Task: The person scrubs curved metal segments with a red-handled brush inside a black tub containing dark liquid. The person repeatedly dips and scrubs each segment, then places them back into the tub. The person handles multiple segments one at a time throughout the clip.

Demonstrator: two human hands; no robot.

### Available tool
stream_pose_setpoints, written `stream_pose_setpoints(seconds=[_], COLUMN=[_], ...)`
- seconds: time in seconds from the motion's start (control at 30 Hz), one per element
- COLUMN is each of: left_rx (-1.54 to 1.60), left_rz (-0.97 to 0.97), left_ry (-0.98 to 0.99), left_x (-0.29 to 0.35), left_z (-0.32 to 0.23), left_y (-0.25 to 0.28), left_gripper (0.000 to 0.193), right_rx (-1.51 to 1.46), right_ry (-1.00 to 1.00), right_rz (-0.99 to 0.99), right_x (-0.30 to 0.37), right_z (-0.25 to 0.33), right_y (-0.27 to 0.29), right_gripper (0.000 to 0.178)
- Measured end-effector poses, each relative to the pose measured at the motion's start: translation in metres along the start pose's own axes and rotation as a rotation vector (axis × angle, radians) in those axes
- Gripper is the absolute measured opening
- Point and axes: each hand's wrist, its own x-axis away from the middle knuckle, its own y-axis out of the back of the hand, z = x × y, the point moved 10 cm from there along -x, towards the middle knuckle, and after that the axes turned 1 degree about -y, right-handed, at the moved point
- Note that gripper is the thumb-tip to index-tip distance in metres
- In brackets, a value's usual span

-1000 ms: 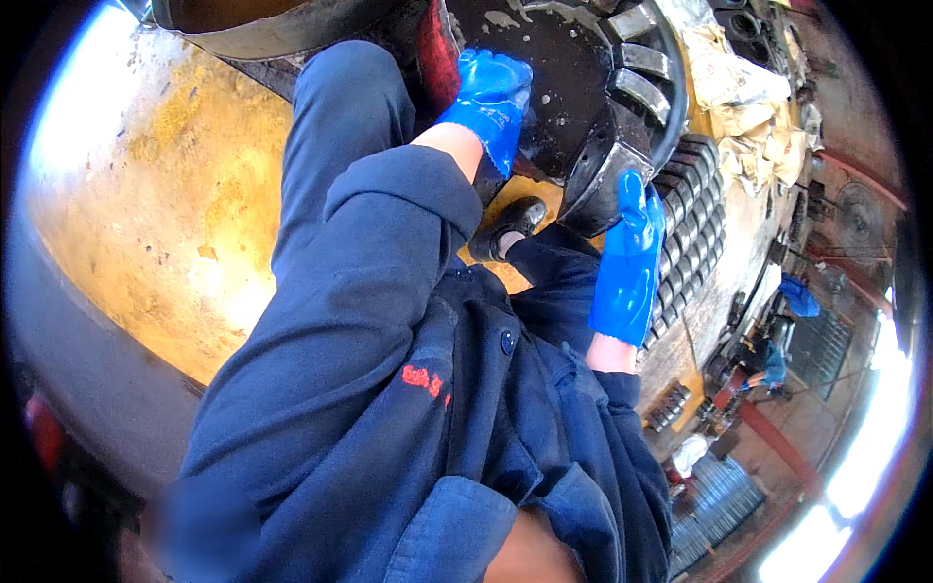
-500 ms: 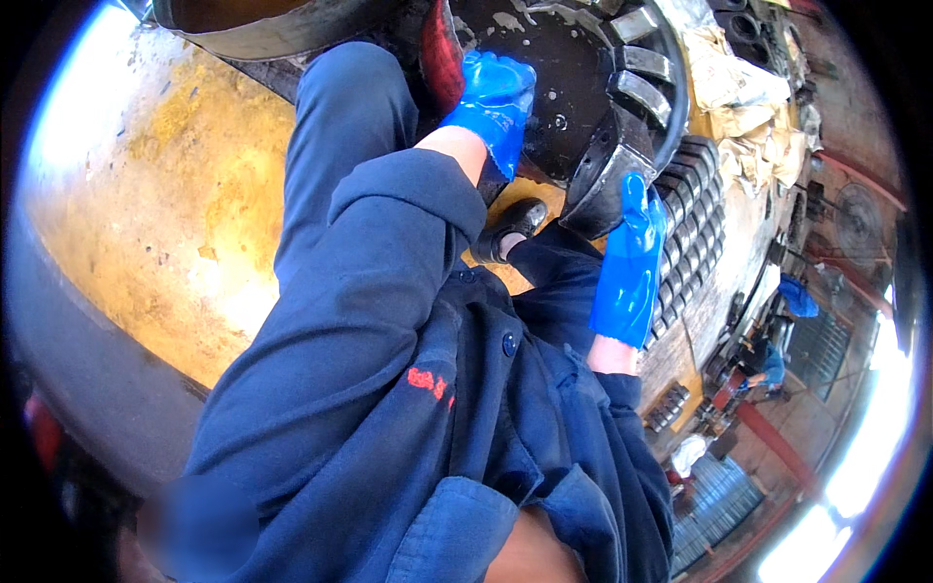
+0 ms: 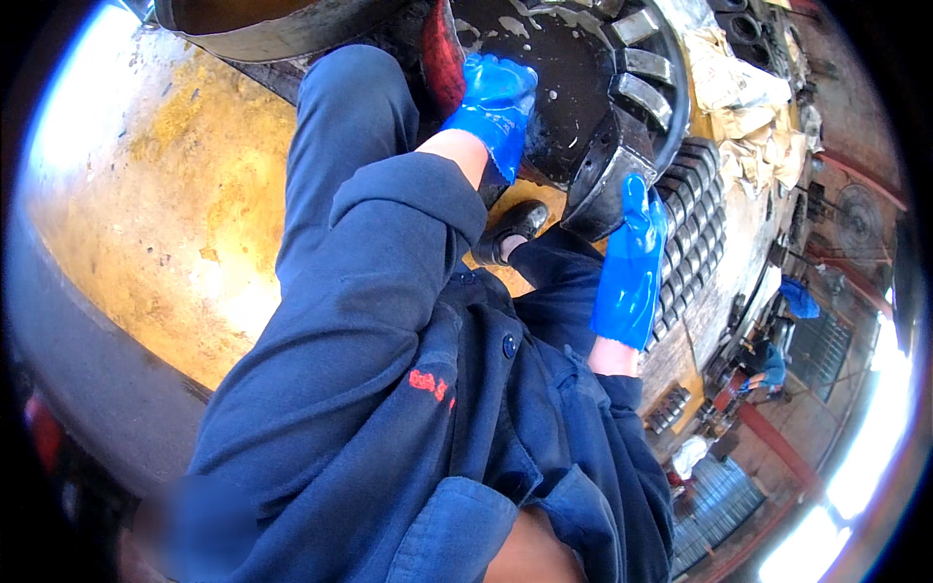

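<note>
Both my hands wear wet, shiny blue rubber gloves. My left hand (image 3: pixel 494 105) is a closed fist over the near left side of a round tub of dark liquid (image 3: pixel 554 68), beside a red curved strip (image 3: pixel 443 56). What the fist holds, if anything, is hidden. On the tub's right side, my right hand (image 3: pixel 632 257) grips the lower end of a curved dark metal piece (image 3: pixel 610 175). Its thumb lies along the piece's end, and the other fingers are partly hidden. Several similar metal pieces (image 3: pixel 641 92) sit in a row along the tub's right rim.
Stacked dark metal parts (image 3: pixel 695 228) lie in rows on a worktop (image 3: pixel 724 282) to the right. Crumpled tan paper (image 3: pixel 753 121) lies beyond them. A metal drum (image 3: pixel 282 29) stands at the upper left, above a worn yellow surface (image 3: pixel 165 214). My shoe (image 3: pixel 520 222) shows below the tub.
Pale flecks and bubbles on the dark liquid have shifted. Both hands and the curved metal piece stay almost where they were.
</note>
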Motion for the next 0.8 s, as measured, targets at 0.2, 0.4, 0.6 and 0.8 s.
stream_pose_setpoints(seconds=[0.2, 0.4, 0.6, 0.8], left_rx=[0.017, 0.007, 0.010, 0.007], left_rz=[-0.021, -0.027, 0.000, -0.015], left_ry=[-0.017, -0.011, -0.018, -0.003], left_x=[0.0006, 0.0010, 0.0012, 0.0008], left_z=[0.0006, 0.0008, -0.0013, 0.0009], left_y=[0.0006, 0.0016, 0.0040, 0.0016], left_gripper=[0.016, 0.016, 0.016, 0.016], right_rx=[0.001, -0.001, -0.004, -0.009], right_ry=[0.000, -0.001, 0.000, 0.001], right_rz=[-0.001, -0.002, -0.005, -0.004], right_x=[0.0005, 0.0028, 0.0041, 0.0011], right_z=[-0.0021, -0.0033, -0.0040, -0.0040], right_y=[-0.0003, 0.0012, 0.0033, 0.0016], right_gripper=[0.062, 0.062, 0.061, 0.061])
